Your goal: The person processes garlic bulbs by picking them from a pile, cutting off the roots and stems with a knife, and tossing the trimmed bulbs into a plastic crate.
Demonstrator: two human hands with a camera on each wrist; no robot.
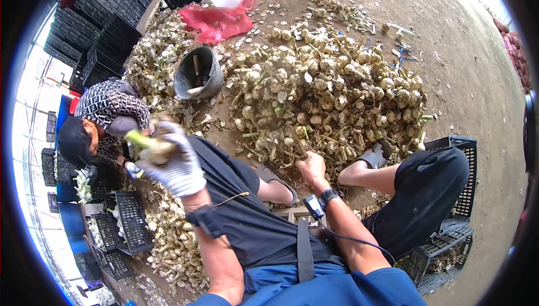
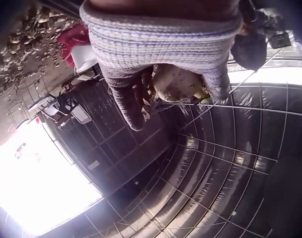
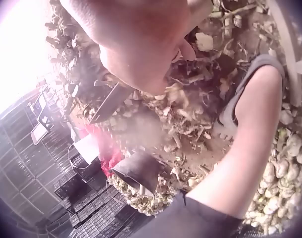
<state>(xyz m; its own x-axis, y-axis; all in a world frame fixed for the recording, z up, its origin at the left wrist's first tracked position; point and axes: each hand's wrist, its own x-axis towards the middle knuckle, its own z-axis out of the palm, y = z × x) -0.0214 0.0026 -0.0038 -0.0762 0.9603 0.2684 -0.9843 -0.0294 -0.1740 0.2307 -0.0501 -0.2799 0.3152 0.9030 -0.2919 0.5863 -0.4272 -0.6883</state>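
The left hand, in a striped knit glove, is raised at the left of the head view and grips a garlic bulb with a green stem, blurred there. In the left wrist view the gloved fingers curl round the same bulb. Low before the knees, the bare right hand is curled round a tool, its handle mostly hidden. The flat blade sticks out past the right hand in the right wrist view. A large pile of garlic lies just beyond that hand.
A metal bucket holding a wooden-handled tool stands beyond the left knee. Another person crouches at the left, near black crates. Loose bulbs lie beside the left thigh. More crates stand at the right; red netting lies ahead.
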